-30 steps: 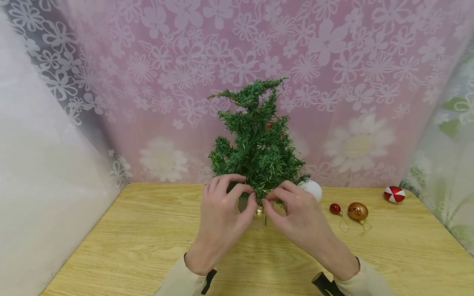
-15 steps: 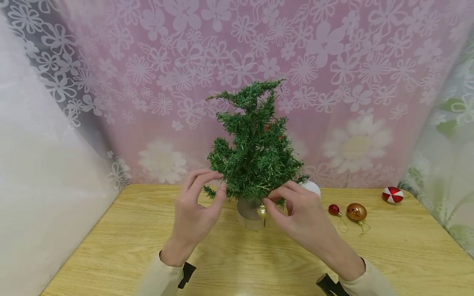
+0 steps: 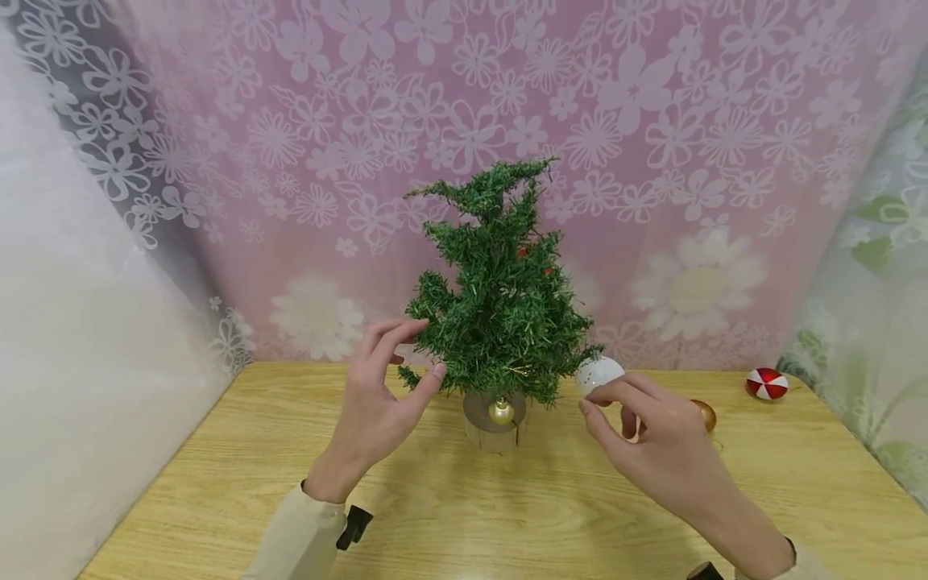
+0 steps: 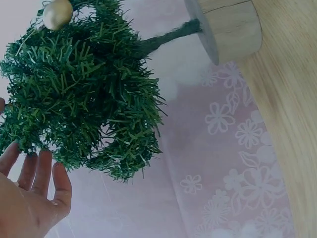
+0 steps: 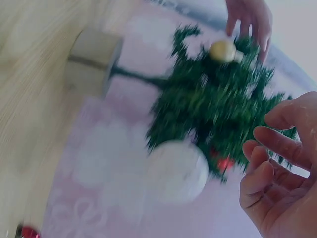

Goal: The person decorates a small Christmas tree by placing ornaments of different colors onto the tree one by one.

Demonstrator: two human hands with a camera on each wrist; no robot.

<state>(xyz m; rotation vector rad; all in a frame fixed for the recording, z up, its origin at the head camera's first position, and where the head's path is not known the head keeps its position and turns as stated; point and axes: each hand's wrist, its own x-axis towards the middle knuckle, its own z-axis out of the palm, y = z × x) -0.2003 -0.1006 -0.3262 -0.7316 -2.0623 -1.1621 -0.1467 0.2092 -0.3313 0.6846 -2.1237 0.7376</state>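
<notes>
A small artificial Christmas tree [image 3: 500, 306] stands upright on a round wooden base [image 3: 493, 435]. From its low front branch hangs a small gold bauble [image 3: 501, 412], with no hand on it. My left hand [image 3: 370, 403] is beside the left branches, fingers spread and holding nothing; whether the fingertips touch the needles I cannot tell. To the right of the tree my right hand [image 3: 663, 447] is in the air, fingers loosely bent and holding nothing in the right wrist view. Just behind its fingertips is a white bauble [image 3: 598, 373] at the right branches. Something red [image 5: 225, 162] shows among the branches.
On the right of the wooden table [image 3: 275, 451] lies a bronze bauble [image 3: 705, 415], partly covered by my right hand. A red and white bauble [image 3: 766, 383] lies near the back right corner. A floral curtain [image 3: 464, 97] hangs close behind the tree.
Both hands have left the gold bauble, which now hangs freely. My left hand has moved left, my right hand rightward, now covering the small red bauble on the table.
</notes>
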